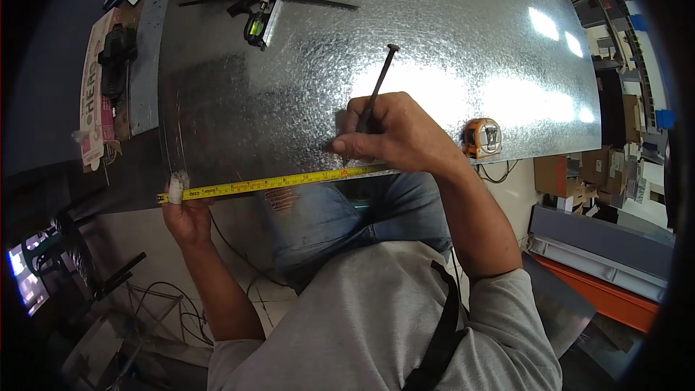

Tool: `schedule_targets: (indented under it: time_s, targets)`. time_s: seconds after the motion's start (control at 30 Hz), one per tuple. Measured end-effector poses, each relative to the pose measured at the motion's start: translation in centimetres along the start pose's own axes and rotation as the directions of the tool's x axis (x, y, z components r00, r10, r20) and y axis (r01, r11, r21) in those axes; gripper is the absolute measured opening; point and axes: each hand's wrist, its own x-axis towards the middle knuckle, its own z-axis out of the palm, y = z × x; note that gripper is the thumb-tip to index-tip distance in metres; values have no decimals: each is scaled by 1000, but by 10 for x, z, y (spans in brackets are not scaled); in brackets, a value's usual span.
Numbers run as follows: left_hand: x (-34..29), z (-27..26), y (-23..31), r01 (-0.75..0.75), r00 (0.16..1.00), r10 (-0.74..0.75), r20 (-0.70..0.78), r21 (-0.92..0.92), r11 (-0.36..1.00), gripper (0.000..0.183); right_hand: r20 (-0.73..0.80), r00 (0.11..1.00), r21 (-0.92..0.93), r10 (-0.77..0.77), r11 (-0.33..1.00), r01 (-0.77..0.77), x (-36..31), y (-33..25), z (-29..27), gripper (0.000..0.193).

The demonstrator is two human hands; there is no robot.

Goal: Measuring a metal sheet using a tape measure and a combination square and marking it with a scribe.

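Observation:
A yellow tape measure blade runs along the near edge of a shiny galvanized metal sheet. At the left corner, my left hand pinches the blade's hooked end, with a white wrap around one finger. The orange tape measure case rests on the sheet near its right end. My right hand is closed around a long dark nail-like spike. The spike's flat head points up and away from me, and its lower tip is close to the blade, near the sheet's surface. I cannot tell whether the tip touches it.
A combination square with a steel rule and a green level vial lies on the far left of the sheet. Left of it are an open cardboard box and a black tool. Cardboard boxes and an orange panel stand at right.

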Motion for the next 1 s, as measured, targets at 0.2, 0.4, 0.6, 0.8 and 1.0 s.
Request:
schedule_targets:
  time_s: [0.2, 0.4, 0.6, 0.8, 1.0]
  targets:
    - [4, -10, 1, 57, 941, -9, 339, -132, 990, 28, -6, 1000, -9, -6, 1000, 6, 1, 1, 1, 23]
    - [4, -15, 0, 37, 963, -21, 270, -56, 998, 28, -10, 999, -57, -31, 998, 30, 1, 0, 0, 24]
    - [3, -9, 2, 43, 959, -24, 283, -60, 997, 26, -5, 1000, -75, -9, 997, 9, 1, -2, 0, 24]
    - [0, -3, -1, 8, 1000, -7, -20, 11, 1000, 23, -6, 1000, -28, -28, 999, 28, 1, 2, 2, 22]
    - [4, -10, 2, 52, 960, -35, 278, -54, 997, 26, -4, 1000, -1, -13, 1000, 13, 1, 1, 2, 22]
